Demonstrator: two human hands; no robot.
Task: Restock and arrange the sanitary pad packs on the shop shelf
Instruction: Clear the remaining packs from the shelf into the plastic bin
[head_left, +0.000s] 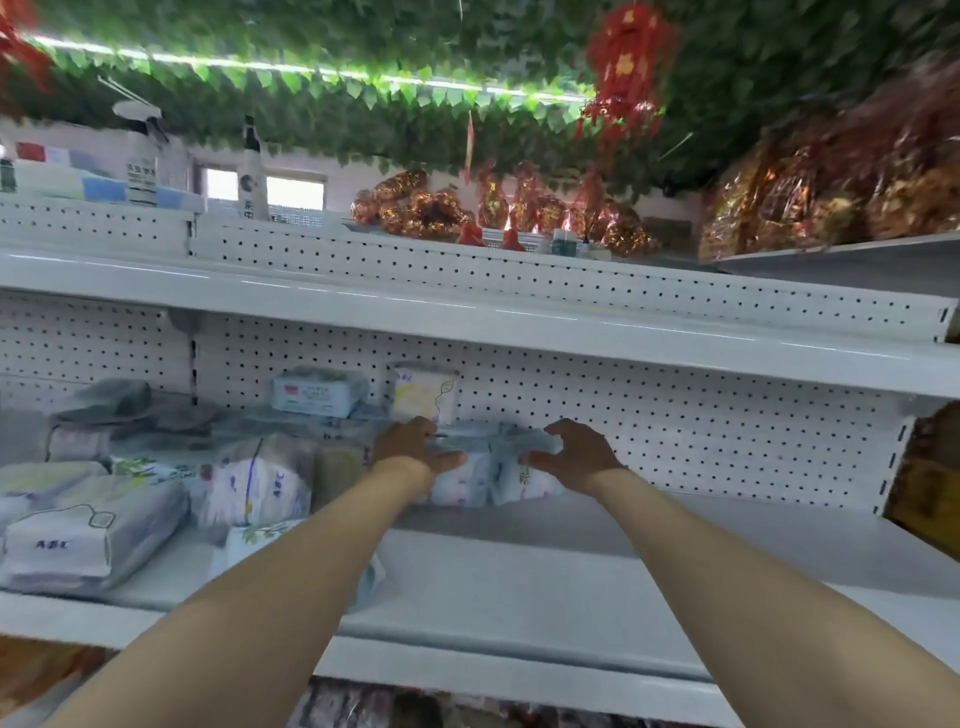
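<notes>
Placement is in hand: two sanitary pad packs (483, 480) are held between the hands, far back on the shelf (519, 571), just in front of the pegboard panel (675, 441). The left hand (415, 452) is curled over their left end, with the thumb laid across the front. The right hand (576, 457) is arched at their right end with the thumb touching; whether its fingers are clamped cannot be told. Just left of the grip, other packs (260, 478) are already stocked. Next, it is judged, the pair should be squared against those neighbours and released.

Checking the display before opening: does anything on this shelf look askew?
Yes: the pad packs at the left of the shelf lie jumbled at mixed angles, some flat, some on edge, not in rows.
</notes>
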